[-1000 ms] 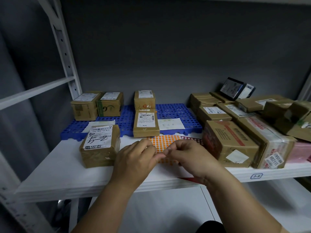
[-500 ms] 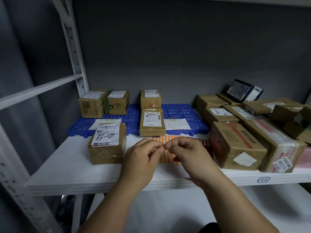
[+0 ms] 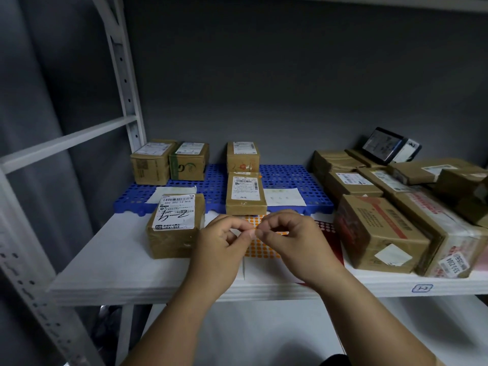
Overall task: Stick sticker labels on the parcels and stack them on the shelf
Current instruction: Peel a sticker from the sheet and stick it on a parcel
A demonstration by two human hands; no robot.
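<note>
My left hand (image 3: 220,249) and my right hand (image 3: 293,241) meet fingertip to fingertip above a sheet of orange dot stickers (image 3: 260,247) lying on the white shelf (image 3: 111,260). Between the fingertips a tiny orange sticker (image 3: 255,230) is pinched. A brown parcel (image 3: 175,225) with a white label and handwritten marks stands just left of my left hand. A flat brown parcel (image 3: 245,192) lies behind the sheet, half on the blue perforated mat (image 3: 285,178).
Three small parcels (image 3: 188,165) stand at the back of the blue mat. A heap of larger cartons (image 3: 380,231) fills the shelf's right side. A white upright post (image 3: 124,75) stands at the left. A red sticker sheet (image 3: 326,228) lies under my right hand.
My view has shifted so the shelf sits further right in frame. Both hands stay together over the orange sheet, lifted slightly, fingertips still pinching.
</note>
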